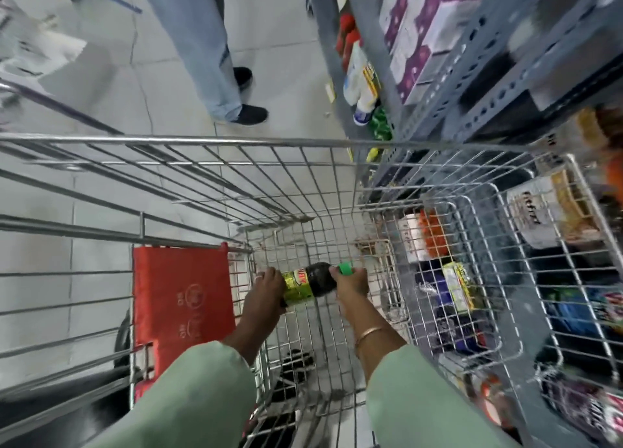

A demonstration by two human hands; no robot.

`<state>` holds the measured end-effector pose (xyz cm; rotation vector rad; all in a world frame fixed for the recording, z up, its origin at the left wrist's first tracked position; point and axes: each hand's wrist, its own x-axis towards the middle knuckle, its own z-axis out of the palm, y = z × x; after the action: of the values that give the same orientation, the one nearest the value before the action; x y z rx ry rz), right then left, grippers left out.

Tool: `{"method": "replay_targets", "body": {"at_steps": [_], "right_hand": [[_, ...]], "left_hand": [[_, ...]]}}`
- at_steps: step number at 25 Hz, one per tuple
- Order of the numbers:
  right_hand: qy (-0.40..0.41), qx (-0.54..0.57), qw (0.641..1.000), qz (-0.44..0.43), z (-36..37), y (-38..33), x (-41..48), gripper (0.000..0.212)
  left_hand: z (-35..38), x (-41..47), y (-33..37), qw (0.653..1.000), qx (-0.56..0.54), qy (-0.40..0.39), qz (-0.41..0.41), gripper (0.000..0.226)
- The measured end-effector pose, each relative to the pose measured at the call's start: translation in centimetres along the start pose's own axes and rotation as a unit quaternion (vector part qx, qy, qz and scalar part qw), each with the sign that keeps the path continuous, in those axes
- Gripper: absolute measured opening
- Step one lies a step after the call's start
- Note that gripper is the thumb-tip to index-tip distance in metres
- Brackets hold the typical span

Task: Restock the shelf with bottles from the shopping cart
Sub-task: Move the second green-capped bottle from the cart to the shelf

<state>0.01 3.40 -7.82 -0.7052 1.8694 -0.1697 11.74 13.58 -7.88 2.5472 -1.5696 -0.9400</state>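
While both hands reach deep inside the shopping cart (303, 164), the left hand (266, 292) holds the dark bottle (312, 284) by its bottom and the right hand (352, 284) holds its green cap end.

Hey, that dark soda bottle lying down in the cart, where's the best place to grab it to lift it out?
The bottle lies sideways in the cart, green cap to the right. Come from above, as now: left hand round the labelled body, right hand at the narrow neck.
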Motion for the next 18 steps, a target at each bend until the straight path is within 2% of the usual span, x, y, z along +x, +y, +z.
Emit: {"method": "replay_targets", "body": {"at_steps": [4,8,10,14,18], "right_hand": [[0.041,0.125,0.990,-0.057,-3.7,-3.4,-0.9,0.032],[0.109,0.132,0.962,-0.215,-11.5,-9.6,-6.9,0.024],[0.151,0.128,0.937,-0.289,-15.9,-12.2,-10.8,0.019],[0.247,0.153,0.875,-0.386,-25.5,-14.5,-19.6,0.032],[0.322,0.153,0.819,-0.450,-35.5,-14.6,-26.8,0.032]], "left_hand": [[-3.1,-1.1,4.8,0.998,-0.021,0.058,0.013,0.054],[-8.7,-2.3,12.2,0.989,-0.075,0.121,0.049,0.058],[-11.7,-3.3,16.2,0.981,-0.099,0.150,0.076,0.062],[-17.3,-7.0,24.9,0.949,-0.160,0.203,0.183,0.070],[-20.0,-11.6,33.6,0.909,-0.196,0.223,0.293,0.058]]}}
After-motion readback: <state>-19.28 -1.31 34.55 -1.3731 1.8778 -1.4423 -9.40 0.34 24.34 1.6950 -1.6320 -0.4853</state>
